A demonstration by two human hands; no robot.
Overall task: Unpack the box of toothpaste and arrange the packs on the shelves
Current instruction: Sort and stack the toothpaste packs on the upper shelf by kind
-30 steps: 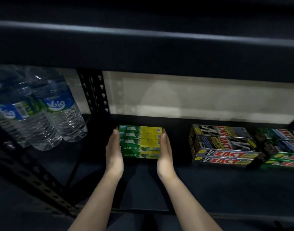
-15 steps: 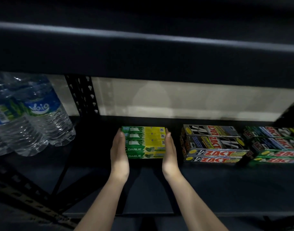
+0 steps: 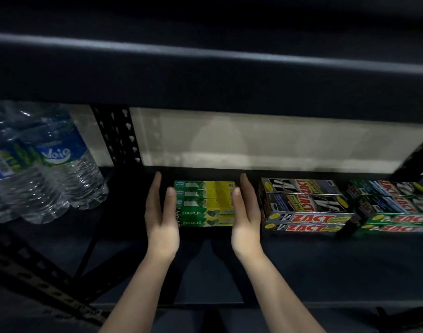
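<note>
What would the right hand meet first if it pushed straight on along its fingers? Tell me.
Likely the pale back wall. The right hand points deeper into the black shelf, beside the green-and-yellow Darlie toothpaste packs; nothing shows ahead, though depth is unclear.

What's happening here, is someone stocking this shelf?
Yes. A person is setting a small stack of green and yellow Darlie toothpaste packs on a dark shelf. The left hand and right hand flank the stack with straight fingers, one at each end, as if squaring it up. To the right sit silver Zact packs and green Zact packs, already stacked. Water bottles stand in the next bay to the left.
</note>
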